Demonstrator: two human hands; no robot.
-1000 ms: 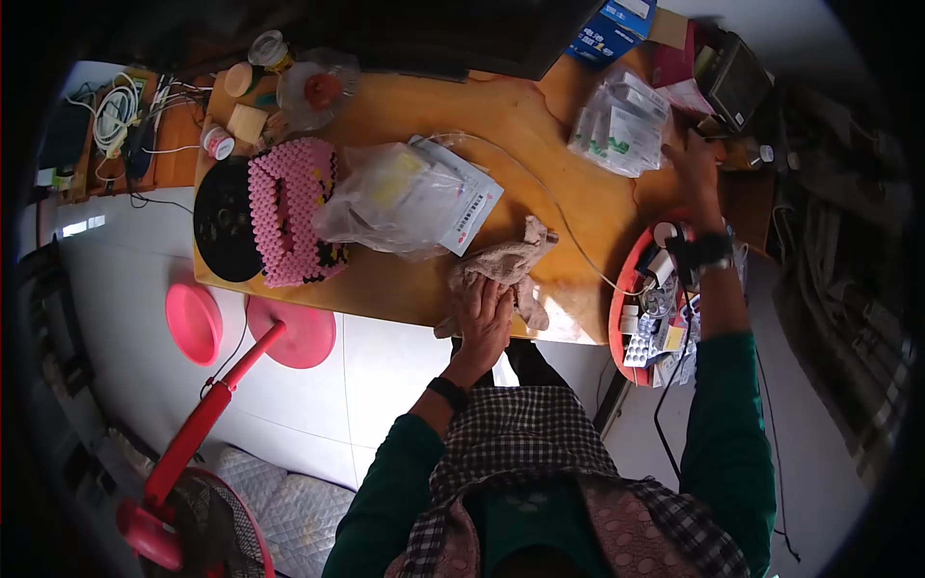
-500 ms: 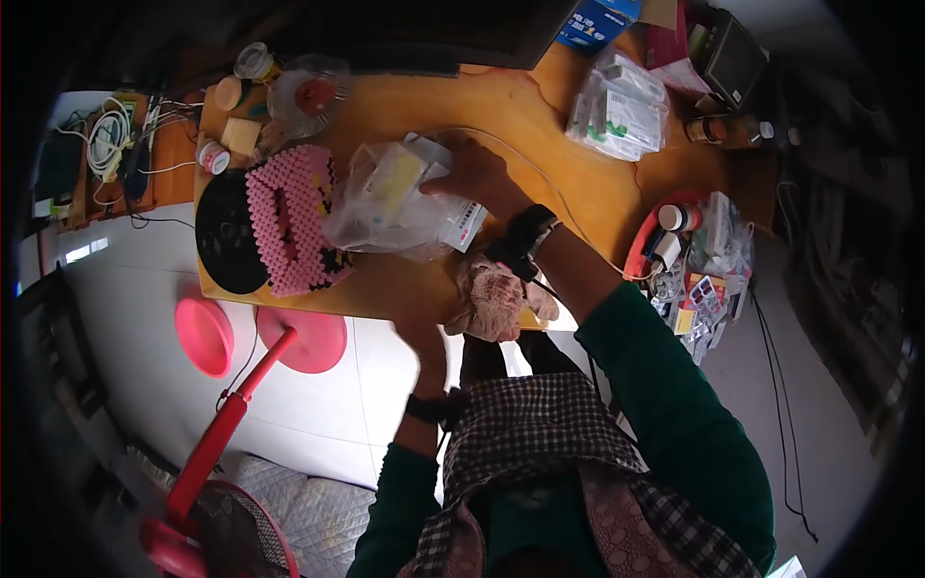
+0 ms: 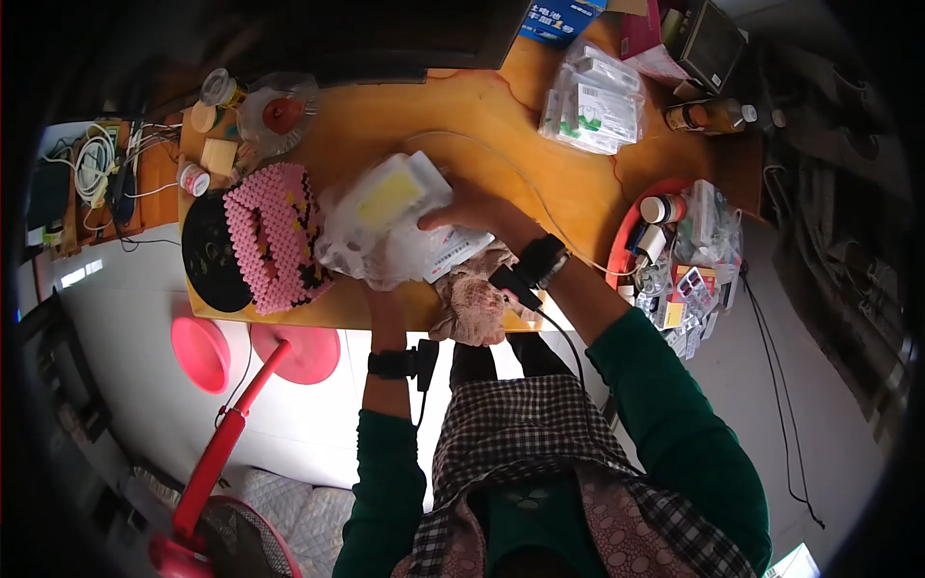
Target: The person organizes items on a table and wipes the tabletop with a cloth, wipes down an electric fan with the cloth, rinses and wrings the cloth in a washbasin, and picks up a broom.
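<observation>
A clear plastic bag [image 3: 352,236] holds white packages, one with a yellow patch, at the front of the wooden table. My right hand [image 3: 472,212] grips the bag's right side, thumb over a white printed package [image 3: 458,252]. Against the bag's lower edge is my left hand [image 3: 383,306], its fingers hidden beneath the plastic. A crumpled brownish-pink towel [image 3: 472,303] lies at the table edge below my right wrist. To the left of the bag stands a pink beaded tissue-box cover [image 3: 270,236], partly over a round black mat [image 3: 207,255].
Bagged white boxes [image 3: 593,106] lie at the back right. A red basket [image 3: 621,246] of medicine packs stands on the right. Jars and a glass dish [image 3: 279,111] are at the back left. A pink fan [image 3: 207,472] stands left of me.
My left hand has moved up from below the table edge to the bag's underside. The bag has tilted, and my right hand has shifted slightly lower, still holding it.
</observation>
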